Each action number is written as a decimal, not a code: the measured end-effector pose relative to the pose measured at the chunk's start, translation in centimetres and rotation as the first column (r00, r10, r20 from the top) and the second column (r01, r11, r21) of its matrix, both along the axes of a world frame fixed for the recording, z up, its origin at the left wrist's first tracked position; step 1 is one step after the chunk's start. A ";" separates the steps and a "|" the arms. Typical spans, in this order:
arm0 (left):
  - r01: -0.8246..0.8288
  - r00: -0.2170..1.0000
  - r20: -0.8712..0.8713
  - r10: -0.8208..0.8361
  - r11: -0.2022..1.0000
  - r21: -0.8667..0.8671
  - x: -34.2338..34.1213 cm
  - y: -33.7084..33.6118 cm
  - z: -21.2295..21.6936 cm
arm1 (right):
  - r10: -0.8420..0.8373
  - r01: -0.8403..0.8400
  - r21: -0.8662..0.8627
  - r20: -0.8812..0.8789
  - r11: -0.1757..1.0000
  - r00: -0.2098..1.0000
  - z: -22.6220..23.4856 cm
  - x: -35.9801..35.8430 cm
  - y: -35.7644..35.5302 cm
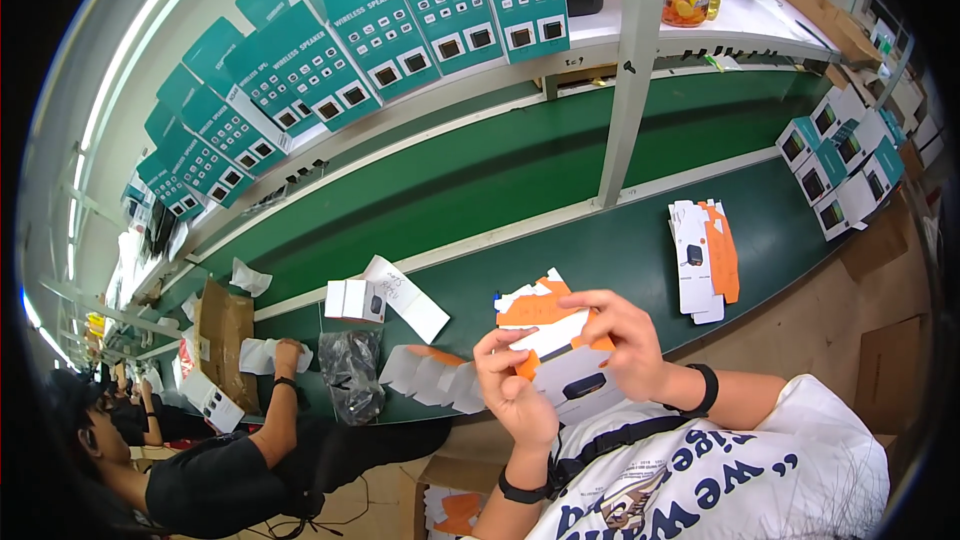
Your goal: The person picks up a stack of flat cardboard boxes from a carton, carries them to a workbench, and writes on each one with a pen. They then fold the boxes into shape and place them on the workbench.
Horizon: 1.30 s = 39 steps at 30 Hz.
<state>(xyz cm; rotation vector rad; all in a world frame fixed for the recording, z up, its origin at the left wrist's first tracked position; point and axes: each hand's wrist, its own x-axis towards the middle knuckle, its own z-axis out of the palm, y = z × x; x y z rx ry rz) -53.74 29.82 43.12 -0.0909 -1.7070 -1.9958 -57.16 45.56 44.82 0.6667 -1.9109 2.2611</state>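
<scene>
Two hands grip one unfolded orange-and-white carton point(556, 340) above green conveyor belt point(600, 270) edge: left hand point(515, 388) pinches lower edge, right hand point(620, 335) clasps top. One stack of flat cartons point(705, 260) at 2 o'clock. Two small white boxes point(355, 300) at 10 o'clock. One black bag point(352, 370) at 9 o'clock.

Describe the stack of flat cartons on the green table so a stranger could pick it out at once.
Start at the white post that rises from the green table. Just right of its foot lies the stack of flat cartons, white with orange flaps. Unlike the teal and white boxes further right, these are unfolded and lie flat.
</scene>
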 end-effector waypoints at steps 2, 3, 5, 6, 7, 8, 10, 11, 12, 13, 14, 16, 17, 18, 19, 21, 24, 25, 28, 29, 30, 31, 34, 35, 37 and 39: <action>-0.029 0.999 -0.041 0.028 0.999 -0.018 -0.3 0.8 0.4 | -0.029 0.108 0.262 -0.289 0.959 0.957 0.7 -0.1 0.2; -0.045 0.998 -0.039 0.043 0.996 -0.071 -0.4 1.1 0.5 | -0.035 0.110 0.276 -0.265 0.955 0.964 0.1 0.0 0.4; -0.055 0.998 -0.038 0.051 0.990 -0.128 -0.7 1.4 0.4 | -0.050 0.115 0.279 -0.230 0.953 0.972 -0.1 -0.2 0.9; -0.063 0.998 -0.030 0.059 0.983 -0.175 -0.8 1.4 0.2 | -0.058 0.113 0.287 -0.194 0.951 0.979 0.0 -0.2 1.1; -0.070 0.997 -0.023 0.067 0.973 -0.222 -0.9 1.4 -0.1 | -0.062 0.116 0.285 -0.192 0.951 0.979 0.1 -0.1 1.2; -0.065 0.998 -0.020 0.062 0.972 -0.224 -0.9 1.5 -0.3 | -0.065 0.099 0.288 -0.126 0.953 0.990 0.4 0.0 1.2; -0.040 0.999 -0.014 0.038 0.959 -0.281 -1.1 1.3 -0.7 | -0.074 0.087 0.286 -0.057 0.954 0.996 0.6 -0.1 1.5; -0.034 0.999 -0.012 0.032 0.959 -0.283 -1.3 1.2 -0.4 | -0.027 0.028 0.272 -0.005 0.962 1.000 0.6 -0.2 1.8; -0.027 0.997 -0.071 0.001 0.927 -0.373 -1.4 1.2 0.0 | 0.021 -0.032 0.254 0.044 0.967 0.999 0.7 -0.3 2.2; -0.027 0.991 -0.127 -0.035 0.888 -0.459 -1.6 1.2 0.4 | 0.017 -0.028 0.251 0.045 0.968 0.999 0.8 -0.7 2.7; -0.023 0.991 -0.126 -0.040 0.887 -0.461 -1.6 1.4 0.5 | 0.021 -0.006 0.233 -0.063 0.972 0.998 1.0 -1.3 3.2; -0.017 0.987 -0.147 -0.061 0.876 -0.482 -1.6 2.0 0.5 | 0.015 0.022 0.210 -0.170 0.977 0.985 1.1 -1.6 3.6; -0.038 0.983 -0.172 -0.063 0.850 -0.526 -1.4 1.8 0.7 | 0.034 0.006 0.202 -0.193 0.979 0.981 1.1 -1.4 3.7; -0.035 0.983 -0.172 -0.066 0.849 -0.527 -1.4 1.8 0.7 | 0.054 -0.012 0.194 -0.215 0.981 0.975 1.2 -1.3 3.6; -0.109 0.964 -0.261 -0.046 0.830 -0.547 -1.5 1.8 0.7 | 0.051 -0.009 0.192 -0.215 0.981 0.975 1.4 -1.3 3.6; -0.205 0.945 -0.328 -0.005 0.771 -0.603 -1.3 1.7 1.2 | 0.026 0.016 0.200 -0.202 0.980 0.979 1.9 -1.5 3.5; -0.270 0.931 -0.366 -0.002 0.672 -0.689 -1.5 1.7 2.1 | 0.162 -0.161 -0.031 0.012 0.986 0.987 1.6 -1.5 3.2; -0.267 0.931 -0.365 -0.004 0.673 -0.689 -1.4 1.6 2.3 | 0.159 -0.158 -0.031 0.013 0.987 0.987 1.6 -1.3 2.9; -0.299 0.915 -0.401 -0.033 0.612 -0.732 -1.0 1.5 2.5 | 0.244 -0.179 -0.278 0.221 0.944 0.944 1.8 -0.9 1.9; -0.305 0.915 -0.403 -0.030 0.604 -0.737 -1.0 1.7 2.5 | 0.231 -0.155 -0.273 0.276 0.950 0.933 2.2 -0.9 1.8; -0.312 0.914 -0.405 -0.026 0.594 -0.741 -0.9 1.8 2.5 | 0.220 -0.133 -0.266 0.330 0.955 0.918 2.5 -0.8 1.7; -0.280 0.913 -0.406 -0.032 0.674 -0.683 -1.1 1.7 2.1 | 0.231 -0.132 -0.272 0.373 0.953 0.899 2.3 -0.9 1.7; -0.325 0.858 -0.513 0.009 0.782 -0.531 -2.0 2.1 0.6 | 0.272 -0.180 -0.248 0.412 0.952 0.870 1.1 -1.1 1.7; -0.326 0.860 -0.511 0.011 0.781 -0.532 -1.8 1.9 0.7 | 0.274 -0.182 -0.249 0.414 0.951 0.868 1.1 -1.1 1.6; -0.334 0.872 -0.489 -0.031 0.693 -0.639 -1.6 1.5 1.0 | 0.261 -0.183 -0.226 0.390 0.957 0.883 1.2 -1.2 1.7; -0.333 0.875 -0.481 -0.051 0.658 -0.675 -1.3 1.1 0.9 | 0.247 -0.191 -0.183 0.362 0.964 0.899 0.9 -1.2 1.6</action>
